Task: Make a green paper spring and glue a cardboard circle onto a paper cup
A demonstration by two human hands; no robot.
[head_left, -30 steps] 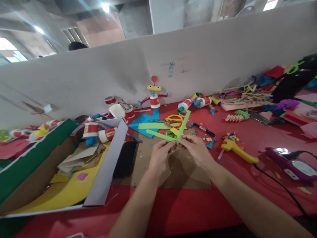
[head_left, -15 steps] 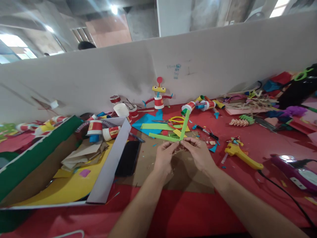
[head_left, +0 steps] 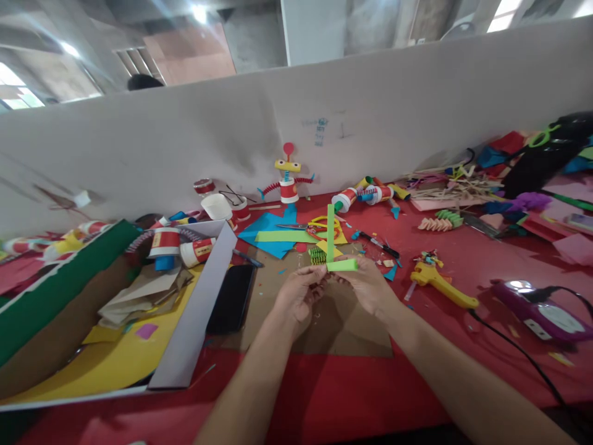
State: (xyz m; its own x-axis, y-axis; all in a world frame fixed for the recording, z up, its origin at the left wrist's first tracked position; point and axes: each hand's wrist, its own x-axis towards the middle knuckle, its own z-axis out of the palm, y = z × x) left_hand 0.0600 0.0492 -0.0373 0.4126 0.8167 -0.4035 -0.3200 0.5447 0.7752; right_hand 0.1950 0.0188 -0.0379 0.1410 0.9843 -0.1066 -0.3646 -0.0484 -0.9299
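Note:
Both hands pinch the same light green paper strips (head_left: 330,232) where the two cross at a corner, above a brown cardboard sheet (head_left: 273,309). My left hand (head_left: 299,295) is closed on that corner from the left. From the right, my right hand (head_left: 365,285) is closed on it, with one strip lying across its fingers and the other pointing away from me. Just beyond the hands rests a folded green paper spring (head_left: 317,256). Scissors with yellow and red handles (head_left: 319,227) lie behind it on blue paper (head_left: 273,247) and a flat green strip (head_left: 278,237).
At the left stands an open box (head_left: 185,334) holding paper scraps and paper-cup figures. A phone (head_left: 231,298) lies beside it. A yellow glue gun (head_left: 440,287) with its cord and a purple power strip (head_left: 542,309) are on the right. A finished cup figure (head_left: 288,190) stands by the white partition.
One green strip has swung from pointing left to lying across my right fingers. The other has turned more upright. The whole view has shifted slightly.

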